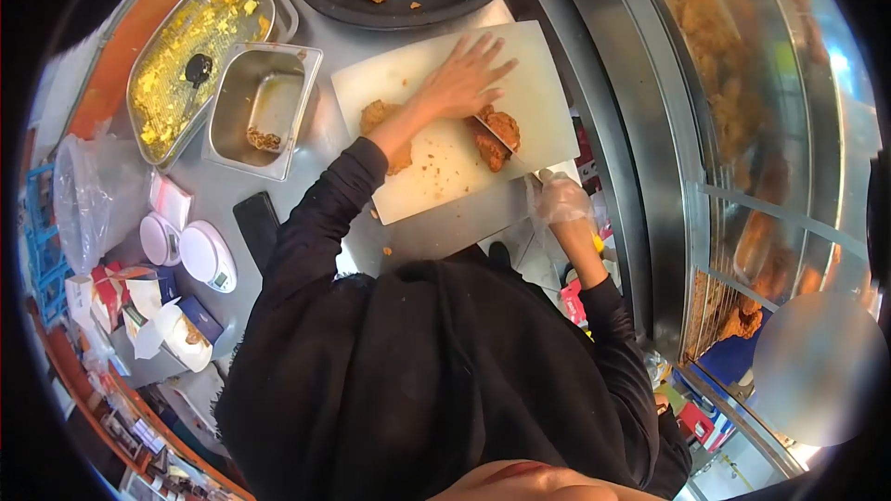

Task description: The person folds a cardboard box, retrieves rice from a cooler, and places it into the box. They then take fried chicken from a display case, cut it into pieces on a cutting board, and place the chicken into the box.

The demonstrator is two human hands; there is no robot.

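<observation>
My left hand (464, 79), bare, lies with fingers spread over the upper middle of a white cutting board (445, 204). In a clear plastic glove, my right hand (564, 200) is closed around the handle of a knife (501, 133) at the board's near right edge. The blade runs across a piece of fried chicken (492, 153), just below my left palm. Another breaded piece (379, 114) sits on the board's left side, partly hidden under my left forearm. Crumbs are scattered between the two pieces.
Beyond the board is a round black tray (408, 14) with a breaded piece. To the left stand a steel pan (227, 134), a tray of yellow bits (190, 60), a phone (256, 227) and white scales (206, 255). A glass display case (742, 130) borders the right.
</observation>
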